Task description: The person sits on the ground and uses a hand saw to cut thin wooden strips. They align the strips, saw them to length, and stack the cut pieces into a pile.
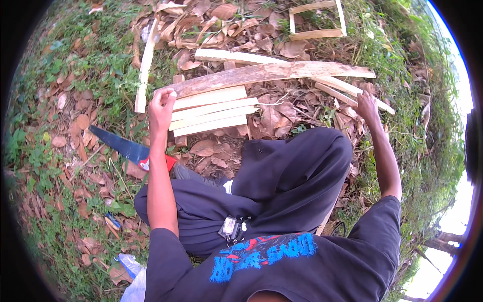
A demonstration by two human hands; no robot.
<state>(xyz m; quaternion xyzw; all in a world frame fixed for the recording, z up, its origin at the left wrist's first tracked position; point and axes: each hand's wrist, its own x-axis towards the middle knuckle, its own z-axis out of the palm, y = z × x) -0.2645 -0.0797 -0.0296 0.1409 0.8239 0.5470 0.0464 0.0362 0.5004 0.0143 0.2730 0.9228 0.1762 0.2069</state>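
A long, weathered wooden board [271, 74] lies crosswise in front of my folded legs. My left hand [162, 106] has its fingers curled at the board's left end, with the thumb against it. Just below the board, several pale wooden strips [214, 109] rest side by side on short crosspieces. On the right, my right hand [366, 105] is closed around a slanting thin wooden strip [339, 86] whose far end passes under the board. A shorter strip [332, 94] runs beside it, partly hidden by my fingers.
A handsaw [121, 144] with a red handle lies left of my leg, partly behind my forearm. One more strip [146, 70] lies at far left. A rectangular wooden frame [317, 35] sits at the back right. Blue-handled tool [113, 221] and plastic bag [132, 267] are lower left.
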